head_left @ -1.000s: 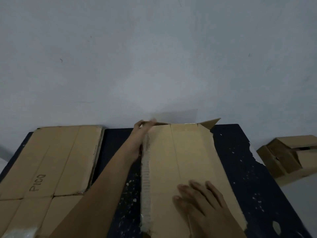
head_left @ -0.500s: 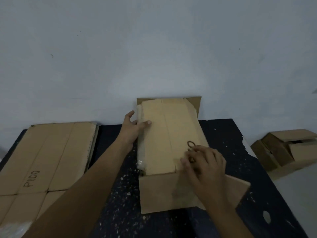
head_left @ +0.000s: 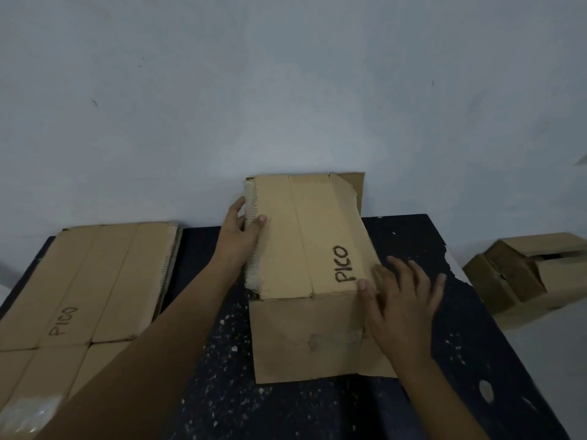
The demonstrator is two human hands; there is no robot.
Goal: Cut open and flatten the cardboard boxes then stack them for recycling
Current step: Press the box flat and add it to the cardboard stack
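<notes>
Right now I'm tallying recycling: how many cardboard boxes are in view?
3: flattened box on the table's left, box held in the middle, unflattened box off the right; more may be outside view.

Flattened stack (head_left: 79, 281) cut off at left edge, right box (head_left: 533, 277) interior maybe too dark.

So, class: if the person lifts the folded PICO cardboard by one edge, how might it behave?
The folded cardboard probably stays fairly stiff: its corrugated edge shows several layers. Its loose front flap would likely swing down. It looks light, since the left hand grips just one edge.
</notes>
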